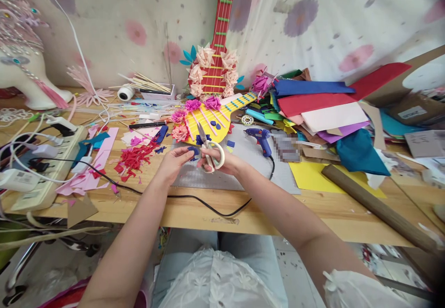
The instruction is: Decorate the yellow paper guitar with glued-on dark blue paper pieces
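My left hand (175, 162) pinches a small dark blue piece of paper (192, 151) between thumb and fingers. Close beside it, my right hand (220, 160) is closed around the scissors (209, 156), which have cream handles and blades pointing up and away. Just beyond both hands lies a yellow paper guitar (208, 125), trimmed with pink paper flowers (193, 105) and blue ovals. Part of a dark blue paper shape (202, 138) shows behind the blades. Beneath the hands is a grey cutting mat (229, 173).
A blue glue gun (260, 140) rests on the mat, its black cord crossing the front edge. Red paper scraps (138, 160) lie left, near a loaded power strip (48, 169). Coloured paper (320, 104) and a brown roll (377, 206) are on the right. A red guitar (217, 62) stands behind.
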Available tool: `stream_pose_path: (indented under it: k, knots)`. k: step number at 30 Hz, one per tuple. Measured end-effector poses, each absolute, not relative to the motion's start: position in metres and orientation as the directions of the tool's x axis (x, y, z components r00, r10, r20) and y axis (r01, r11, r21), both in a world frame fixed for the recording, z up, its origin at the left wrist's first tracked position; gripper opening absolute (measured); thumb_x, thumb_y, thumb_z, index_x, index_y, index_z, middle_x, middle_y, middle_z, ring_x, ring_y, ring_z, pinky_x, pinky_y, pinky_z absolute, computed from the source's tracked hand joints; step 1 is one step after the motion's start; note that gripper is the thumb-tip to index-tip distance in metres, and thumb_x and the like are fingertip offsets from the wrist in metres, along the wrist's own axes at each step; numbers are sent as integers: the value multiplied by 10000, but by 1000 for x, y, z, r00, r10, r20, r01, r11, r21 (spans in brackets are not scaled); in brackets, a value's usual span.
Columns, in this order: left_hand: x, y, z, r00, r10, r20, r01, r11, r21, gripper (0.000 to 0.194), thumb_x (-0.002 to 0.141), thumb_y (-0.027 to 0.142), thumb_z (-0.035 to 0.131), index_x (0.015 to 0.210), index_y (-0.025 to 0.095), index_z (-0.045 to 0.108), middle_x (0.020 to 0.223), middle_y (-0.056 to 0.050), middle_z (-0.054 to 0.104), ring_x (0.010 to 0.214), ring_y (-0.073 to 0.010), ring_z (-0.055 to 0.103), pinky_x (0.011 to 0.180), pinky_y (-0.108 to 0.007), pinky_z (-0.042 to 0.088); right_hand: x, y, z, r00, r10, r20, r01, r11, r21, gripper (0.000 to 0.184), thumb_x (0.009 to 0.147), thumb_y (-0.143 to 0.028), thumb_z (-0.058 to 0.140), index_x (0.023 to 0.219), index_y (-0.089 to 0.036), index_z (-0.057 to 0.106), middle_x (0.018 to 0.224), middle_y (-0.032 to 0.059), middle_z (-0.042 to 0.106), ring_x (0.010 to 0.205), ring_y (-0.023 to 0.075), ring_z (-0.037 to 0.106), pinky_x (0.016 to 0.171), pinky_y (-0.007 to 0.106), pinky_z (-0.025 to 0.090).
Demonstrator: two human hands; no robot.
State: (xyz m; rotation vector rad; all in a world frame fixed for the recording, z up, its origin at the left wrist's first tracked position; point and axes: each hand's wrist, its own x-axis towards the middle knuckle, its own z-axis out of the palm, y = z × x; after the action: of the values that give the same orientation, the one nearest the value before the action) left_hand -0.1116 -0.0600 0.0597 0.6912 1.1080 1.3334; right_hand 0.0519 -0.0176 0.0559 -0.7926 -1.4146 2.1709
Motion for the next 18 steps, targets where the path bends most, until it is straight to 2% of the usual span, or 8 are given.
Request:
stream_pose_path:
  k: [3,6,9,11,18]
  knots:
    - [-106,-57,61,-145,965,-221,-412,144,900,199,518,153,780,631,143,617,669,3,671,693,-124,639,782,-277,496,58,-23,60,-691,701,-180,27,-224,-974,487,754,-676,470,758,-193,411,578,-27,541,432,73,425,441,220,316]
    - [-102,-55,62,-185,960,-212,-479,101,872,212,538,145,750,592,150,545,658,9,656,738,-138,651,812,-294,496,72,-25,62,-670,733,-118,226,50,-973,465,759,-653,485,753,-197,398,584,-51,459,499,76,399,487,221,316]
    - [-100,-55,62,-215,956,-201,-505,67,860,214,556,132,724,591,153,513,651,16,644,746,-136,649,825,-308,499,88,-23,62,-678,723,-133,468,285,-837,446,757,-630,507,772,-191,429,674,-34,481,605,98,424,562,232,327]
    - [-98,-56,60,-228,952,-204,-512,61,857,206,571,125,709,598,153,507,646,23,638,715,-122,640,822,-311,503,95,-22,61,-686,710,-161,570,386,-725,442,765,-629,495,799,-191,449,719,-23,507,646,113,446,589,238,322]
    - [-93,-59,60,-213,948,-235,-542,86,836,176,602,116,676,622,157,506,641,40,636,665,-99,628,804,-292,508,100,-22,67,-667,720,-192,709,534,-461,483,782,-660,434,887,-195,515,740,19,576,643,149,484,578,239,276]
